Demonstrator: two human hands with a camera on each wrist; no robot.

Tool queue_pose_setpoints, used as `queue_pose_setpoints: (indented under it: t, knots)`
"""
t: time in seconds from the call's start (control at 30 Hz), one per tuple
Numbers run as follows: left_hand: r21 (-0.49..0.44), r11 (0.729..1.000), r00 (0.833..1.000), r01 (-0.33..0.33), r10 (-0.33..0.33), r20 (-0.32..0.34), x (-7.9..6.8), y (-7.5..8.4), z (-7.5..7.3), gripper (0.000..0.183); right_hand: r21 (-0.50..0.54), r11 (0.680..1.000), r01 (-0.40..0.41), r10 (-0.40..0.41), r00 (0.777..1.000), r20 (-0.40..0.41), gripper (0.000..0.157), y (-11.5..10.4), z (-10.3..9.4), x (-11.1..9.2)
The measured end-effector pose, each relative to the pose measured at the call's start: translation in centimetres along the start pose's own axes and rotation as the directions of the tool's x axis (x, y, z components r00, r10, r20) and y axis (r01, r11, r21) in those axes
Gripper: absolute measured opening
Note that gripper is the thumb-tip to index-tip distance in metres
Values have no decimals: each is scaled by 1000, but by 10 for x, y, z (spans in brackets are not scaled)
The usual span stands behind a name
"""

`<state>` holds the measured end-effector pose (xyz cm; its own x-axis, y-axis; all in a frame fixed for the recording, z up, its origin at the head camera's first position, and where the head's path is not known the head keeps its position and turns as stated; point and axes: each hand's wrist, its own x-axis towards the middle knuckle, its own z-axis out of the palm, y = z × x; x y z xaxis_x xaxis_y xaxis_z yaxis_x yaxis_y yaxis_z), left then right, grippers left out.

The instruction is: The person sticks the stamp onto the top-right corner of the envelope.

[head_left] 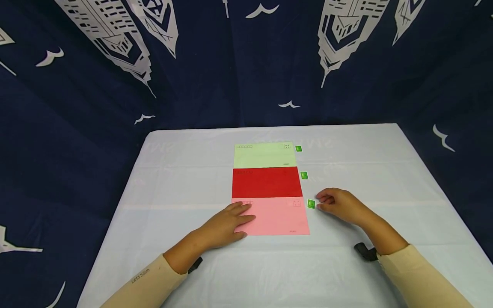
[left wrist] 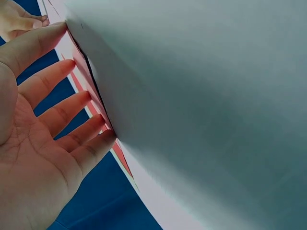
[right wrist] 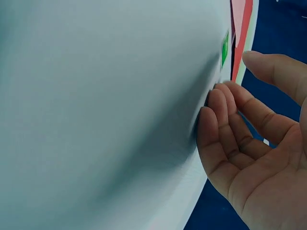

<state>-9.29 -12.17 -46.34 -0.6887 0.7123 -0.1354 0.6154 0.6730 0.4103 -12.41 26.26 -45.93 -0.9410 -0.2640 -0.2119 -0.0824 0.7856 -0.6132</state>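
Observation:
A pink envelope (head_left: 278,220) lies flat at the near end of a column of three. My left hand (head_left: 226,225) rests on its left part with the fingers spread. In the left wrist view the fingertips (left wrist: 82,96) touch the pink paper. Just right of the pink envelope lies a small green stamp (head_left: 311,204). My right hand (head_left: 340,206) is beside this stamp, its thumb very near the stamp's right edge. The right wrist view shows the right fingers (right wrist: 217,129) bent loosely, the thumb apart from them, and the green stamp (right wrist: 225,48) beyond.
Beyond the pink envelope lie a red envelope (head_left: 266,183) and a light green envelope (head_left: 263,156), edge to edge. Two more green stamps, one far (head_left: 298,149) and one middle (head_left: 304,175), lie right of them. All sit on a white-covered table (head_left: 173,171) before a dark blue patterned cloth (head_left: 239,77).

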Motion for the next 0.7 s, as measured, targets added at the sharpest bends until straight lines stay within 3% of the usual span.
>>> queue_pose_setpoints:
  t: [0.7]
  knots:
    - [-17, 1000, 1000, -5, 5, -2, -1, -2, 1, 53, -60, 998, -20, 20, 1000, -13, 27, -5, 10, 4]
